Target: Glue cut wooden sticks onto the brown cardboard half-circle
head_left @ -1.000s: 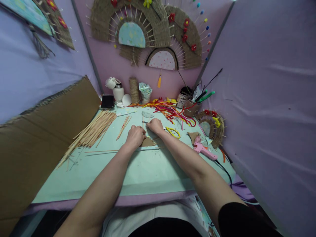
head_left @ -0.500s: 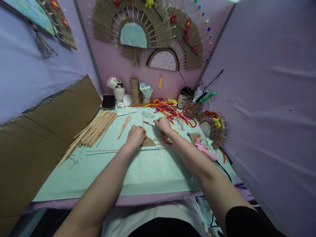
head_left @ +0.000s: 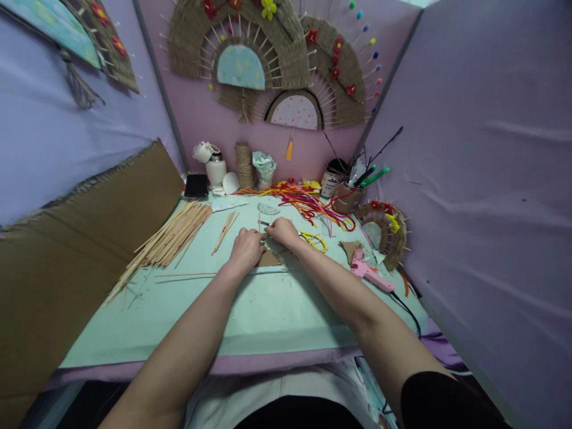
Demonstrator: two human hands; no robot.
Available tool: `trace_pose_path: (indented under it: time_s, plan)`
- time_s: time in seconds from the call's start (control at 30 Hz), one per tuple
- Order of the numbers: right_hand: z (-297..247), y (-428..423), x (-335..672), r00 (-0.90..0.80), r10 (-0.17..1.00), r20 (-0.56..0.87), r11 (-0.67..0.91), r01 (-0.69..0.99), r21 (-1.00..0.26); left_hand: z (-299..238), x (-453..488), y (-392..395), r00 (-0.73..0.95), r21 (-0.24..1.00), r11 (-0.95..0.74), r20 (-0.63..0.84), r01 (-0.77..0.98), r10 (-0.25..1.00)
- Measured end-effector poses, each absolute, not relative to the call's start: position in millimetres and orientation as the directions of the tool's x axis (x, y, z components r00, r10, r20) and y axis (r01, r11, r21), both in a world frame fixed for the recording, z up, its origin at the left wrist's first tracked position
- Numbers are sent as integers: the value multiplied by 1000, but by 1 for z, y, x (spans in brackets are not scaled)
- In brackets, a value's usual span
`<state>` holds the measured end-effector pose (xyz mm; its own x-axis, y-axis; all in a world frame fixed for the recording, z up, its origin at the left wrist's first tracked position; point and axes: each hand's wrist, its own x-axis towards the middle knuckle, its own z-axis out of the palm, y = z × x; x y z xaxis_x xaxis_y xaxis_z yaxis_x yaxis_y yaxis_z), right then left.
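My left hand (head_left: 247, 247) has its fingers curled over a small brown cardboard piece (head_left: 269, 258), pressing it to the table; thin sticks stick out at its right side. My right hand (head_left: 282, 231) is just right of it, fingertips pinched together close to the cardboard's upper edge. What those fingers hold is too small to make out. A slim dark and silver pen-like tool (head_left: 265, 223) shows just beyond the right fingertips. Behind my right wrist is a yellow looped thing (head_left: 316, 241), partly covered. A clear protractor (head_left: 268, 208) lies farther back.
Left lies a big pile of wooden sticks (head_left: 172, 235), beside a smaller bunch (head_left: 224, 231). Coloured pipe cleaners (head_left: 308, 205) spread at the back. A pink glue gun (head_left: 370, 274) with a cord is at right. A tall cardboard sheet (head_left: 89, 250) stands at left.
My right hand has moved left and slightly down, closer to the left hand, covering more of the pen-like tool. More of the yellow loops shows now. My left hand stays nearly still.
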<state>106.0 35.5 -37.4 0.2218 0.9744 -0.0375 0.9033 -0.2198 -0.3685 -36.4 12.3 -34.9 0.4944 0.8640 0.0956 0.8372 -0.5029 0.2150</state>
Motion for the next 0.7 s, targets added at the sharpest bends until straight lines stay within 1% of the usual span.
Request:
trace_pose_path:
  time_s: [0.33,0.5,0.7]
  plan:
    - [-37,37,100,221,974,-52,-225,913,-341,-35,-37,12,491,219,-501,104,837,865]
    - [-39,38,99,236,970,-48,-238,907,-348,-36,-38,12,488,218,-501,113,837,865]
    - [-41,38,102,234,972,-34,-230,902,-364,-33,-38,11,490,207,-498,90,842,867]
